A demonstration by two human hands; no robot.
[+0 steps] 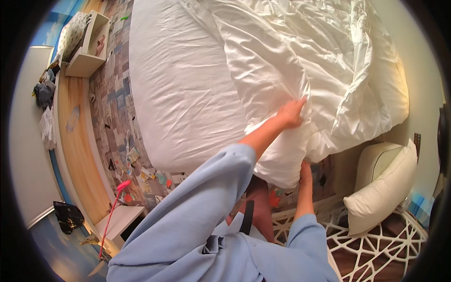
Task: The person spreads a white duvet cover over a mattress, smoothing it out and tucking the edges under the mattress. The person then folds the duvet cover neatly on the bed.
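Note:
Before me is a mattress with a wrinkled white fitted sheet point(183, 95). A rumpled white duvet point(260, 67) covers its middle and right side, with one part hanging over the near edge. My left hand point(291, 113) reaches across and grips a fold of the duvet, where creases run to the fingers. Lower down, at the bed's near edge, my right hand point(306, 173) holds the hanging part from its right side. Its fingertips are partly hidden by the cloth. Both forearms come out of light blue sleeves.
A white pillow point(384, 190) leans against a pale padded piece point(373, 162) at right, above a white lattice point(377, 243). Paper scraps litter the patterned floor point(116, 91). At left are an open drawer point(84, 61), a pink-headed stick point(114, 211) and a black bag point(68, 216).

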